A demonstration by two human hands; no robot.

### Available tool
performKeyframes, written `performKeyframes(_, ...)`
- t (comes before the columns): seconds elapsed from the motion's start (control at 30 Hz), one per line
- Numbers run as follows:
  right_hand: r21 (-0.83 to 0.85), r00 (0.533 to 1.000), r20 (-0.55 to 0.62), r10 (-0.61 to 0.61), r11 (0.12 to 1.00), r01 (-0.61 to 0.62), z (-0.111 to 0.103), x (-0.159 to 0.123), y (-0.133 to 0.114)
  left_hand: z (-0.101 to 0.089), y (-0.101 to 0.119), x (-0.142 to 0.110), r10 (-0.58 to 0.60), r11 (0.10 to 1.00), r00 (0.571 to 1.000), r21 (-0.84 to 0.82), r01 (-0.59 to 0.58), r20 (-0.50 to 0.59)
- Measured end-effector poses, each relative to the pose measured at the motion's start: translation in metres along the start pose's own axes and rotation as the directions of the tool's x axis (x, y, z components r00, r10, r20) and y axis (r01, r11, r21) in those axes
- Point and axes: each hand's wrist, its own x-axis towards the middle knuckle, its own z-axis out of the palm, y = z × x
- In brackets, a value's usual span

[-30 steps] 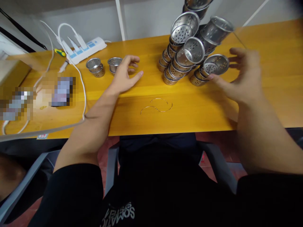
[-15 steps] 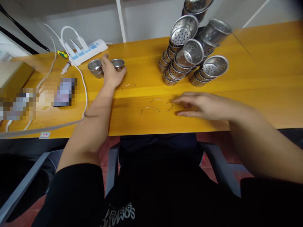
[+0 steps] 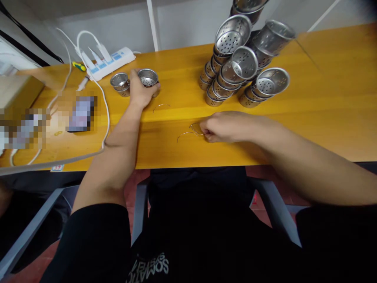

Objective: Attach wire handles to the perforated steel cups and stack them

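Note:
My left hand grips a small perforated metal cup at the back left of the table, thumb on its near right side. A second metal cup stands just left of that hand. Near the table's front, my right hand is closed, with its fingertips pinching a thin curved wire. Another wire lies beside it, and the two seem to touch or overlap. Farther left, one more bent wire rests below the held cup.
Several stacks of perforated metal cups lean together at the back right of the table. On the left are a white power strip, cables, a yellow-green tool, a blurred-out phone-like object and a box.
My right hand has moved left and its fingers have closed on the wire. The left hand's cup now shows more fully and has come slightly upward and right.

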Motion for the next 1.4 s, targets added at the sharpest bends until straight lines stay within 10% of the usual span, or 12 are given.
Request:
performKeyframes(0.13,-0.081,1.000,-0.009,-0.018,0.997,0.017,-0.004,0.012,-0.006,-0.016,0.032,-0.003,-0.002,1.000,1.000,-0.016,0.002,0.005)
performKeyframes(0.23,-0.148,0.999,-0.007,-0.049,0.988,0.047,-0.006,0.018,-0.008,-0.006,0.008,-0.002,-0.117,0.991,0.982,-0.083,0.106,-0.145)
performKeyframes(0.33,-0.180,0.998,-0.002,-0.068,0.981,0.066,-0.007,0.021,-0.009,0.014,-0.027,0.000,-0.289,0.949,0.879,-0.236,0.210,-0.380)
performKeyframes(0.57,-0.178,0.996,-0.005,-0.088,0.980,0.086,-0.012,0.020,-0.013,0.026,-0.038,0.002,-0.324,0.946,0.878,-0.131,0.297,-0.353)
performKeyframes(0.83,-0.016,0.972,-0.209,-0.111,0.994,0.110,-0.024,0.031,0.012,0.036,-0.048,0.002,-0.244,0.962,0.878,-0.214,0.166,-0.413)
performKeyframes(1.1,-0.043,0.994,-0.012,0.107,0.993,-0.107,-0.029,0.052,0.010,0.052,-0.060,0.016,-0.347,0.854,0.801,-0.517,0.055,-0.487)
performKeyframes(1.4,-0.153,0.987,0.038,0.153,0.977,-0.146,-0.035,0.061,-0.017,0.062,-0.068,0.019,-0.315,0.852,0.815,-0.523,0.018,-0.486)
